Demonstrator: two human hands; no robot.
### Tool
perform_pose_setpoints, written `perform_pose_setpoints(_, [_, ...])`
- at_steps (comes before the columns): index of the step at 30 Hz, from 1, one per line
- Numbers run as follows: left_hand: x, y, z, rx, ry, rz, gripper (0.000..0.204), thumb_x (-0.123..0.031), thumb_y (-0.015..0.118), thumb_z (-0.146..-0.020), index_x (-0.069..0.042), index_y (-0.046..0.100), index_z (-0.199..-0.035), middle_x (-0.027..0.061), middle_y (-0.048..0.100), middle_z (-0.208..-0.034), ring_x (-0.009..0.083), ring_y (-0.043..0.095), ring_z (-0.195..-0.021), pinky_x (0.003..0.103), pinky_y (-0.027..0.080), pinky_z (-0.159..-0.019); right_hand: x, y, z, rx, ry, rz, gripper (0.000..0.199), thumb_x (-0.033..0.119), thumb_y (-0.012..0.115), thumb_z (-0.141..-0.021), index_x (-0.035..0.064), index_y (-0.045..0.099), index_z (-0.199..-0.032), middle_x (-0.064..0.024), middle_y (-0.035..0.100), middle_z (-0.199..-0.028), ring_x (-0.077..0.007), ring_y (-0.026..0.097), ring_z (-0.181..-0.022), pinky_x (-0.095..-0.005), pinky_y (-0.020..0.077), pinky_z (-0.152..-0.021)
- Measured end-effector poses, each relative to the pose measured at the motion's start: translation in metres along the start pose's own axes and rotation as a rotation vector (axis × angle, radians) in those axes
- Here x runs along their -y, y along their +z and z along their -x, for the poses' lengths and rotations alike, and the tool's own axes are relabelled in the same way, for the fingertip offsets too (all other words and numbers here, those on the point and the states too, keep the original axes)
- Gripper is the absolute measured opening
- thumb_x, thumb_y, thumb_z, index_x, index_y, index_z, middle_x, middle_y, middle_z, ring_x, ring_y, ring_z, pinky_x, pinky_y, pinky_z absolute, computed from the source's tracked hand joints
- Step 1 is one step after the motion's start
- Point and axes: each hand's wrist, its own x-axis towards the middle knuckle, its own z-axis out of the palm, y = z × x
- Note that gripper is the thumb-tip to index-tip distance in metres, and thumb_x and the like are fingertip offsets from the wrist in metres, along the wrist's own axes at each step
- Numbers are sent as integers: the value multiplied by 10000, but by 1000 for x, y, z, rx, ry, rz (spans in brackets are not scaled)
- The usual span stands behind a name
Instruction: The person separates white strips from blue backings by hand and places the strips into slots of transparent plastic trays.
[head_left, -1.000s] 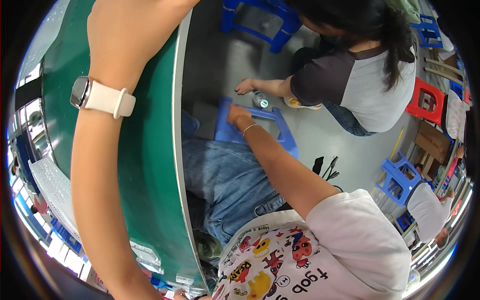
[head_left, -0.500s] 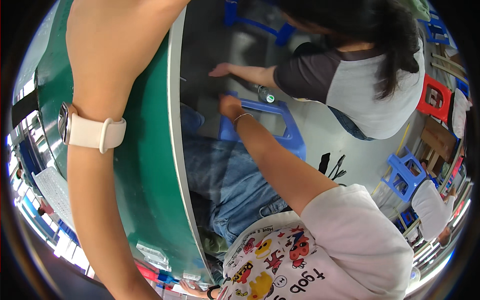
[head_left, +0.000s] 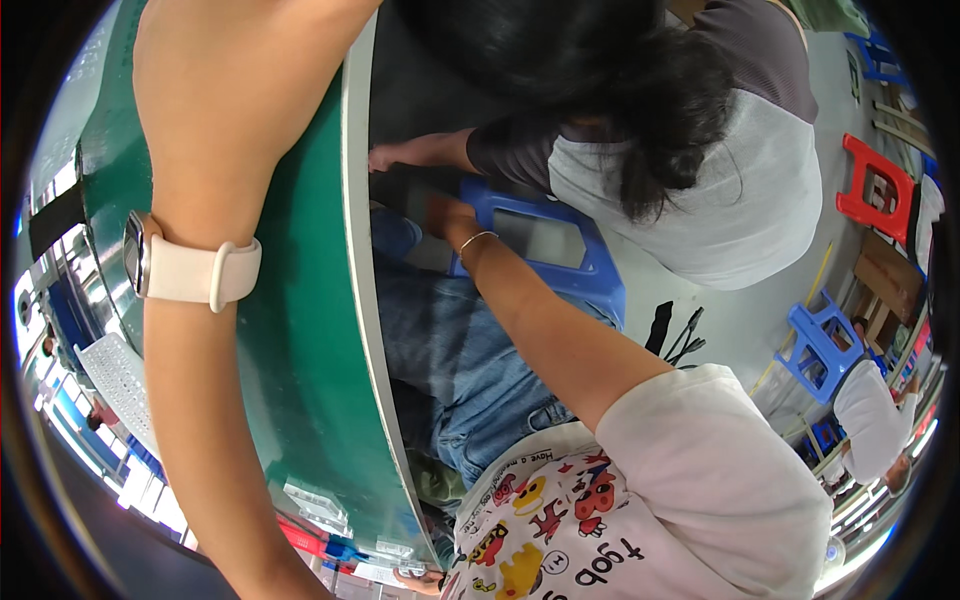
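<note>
My left hand [head_left: 255, 75] rises close in front at the upper left, over a green tabletop [head_left: 305, 410]. Its back shows, but the fingers run out past the top edge. A watch with a pale band [head_left: 205, 270] is on that wrist. My right arm, in a white sleeve, reaches down beside the table. My right hand [head_left: 450, 215], with a thin bracelet [head_left: 478, 238] at the wrist, is at the near-left end of a blue plastic stool [head_left: 600, 265], close to my jeans [head_left: 470, 350]. Shadow hides its fingers, so I cannot tell whether it grips the stool.
A person in a grey-and-dark shirt [head_left: 730, 190] bends over the stool, one hand [head_left: 385, 157] at the table's white edge [head_left: 362, 260]. Behind are a red stool [head_left: 880, 190], another blue stool [head_left: 820, 345] and black cables [head_left: 685, 340]. Another person's hand [head_left: 425, 580] shows at the table's lower end.
The person in the grey-and-dark shirt has leaned further left, their hand now reaching the table edge. A bottle by the stool is now hidden. My right hand has shifted slightly left.
</note>
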Motion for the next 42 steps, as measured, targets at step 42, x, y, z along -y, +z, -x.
perform_pose_setpoints(42, [-11,-93,85,-180,-950,1196,463,-336,537,-943,-134,306,-595,-47,241,-518,70,200,-442,252,164,-429,-46,-295,252,-677,-652,375,190,91,573,-843,-10,654,-982,-165,630,-912,-309,603,-858,-361,480,-712])
